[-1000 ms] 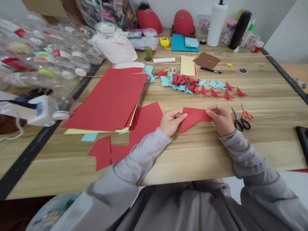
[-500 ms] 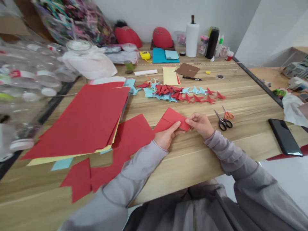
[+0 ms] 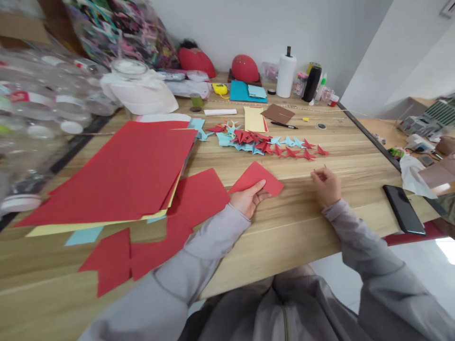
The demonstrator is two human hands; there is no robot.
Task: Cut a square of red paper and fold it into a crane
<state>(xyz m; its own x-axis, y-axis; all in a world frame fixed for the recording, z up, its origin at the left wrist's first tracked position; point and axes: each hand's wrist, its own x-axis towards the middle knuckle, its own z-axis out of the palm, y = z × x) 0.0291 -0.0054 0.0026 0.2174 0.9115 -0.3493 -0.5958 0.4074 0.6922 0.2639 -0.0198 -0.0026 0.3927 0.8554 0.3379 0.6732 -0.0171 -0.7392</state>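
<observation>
While the left hand (image 3: 247,201) grips a red paper piece (image 3: 256,173) between thumb and fingers over the wooden desk (image 3: 280,232), the right hand (image 3: 327,185) curls over slim metal tips (image 3: 325,166), probably scissors; whether it grips them cannot be told. Light thumb pressure near the edge, with fingers supporting beneath, would best keep the paper uncreased. In back, a clear plastic bag (image 3: 159,53) bulges with multicolored strips (image 3: 137,29).

The small red paper (image 3: 256,174) looks flat with pointy corners, in the left hand (image 3: 250,199) over the table (image 3: 284,227). Thin metal tips (image 3: 325,166) poke out by the right hand (image 3: 327,186).
</observation>
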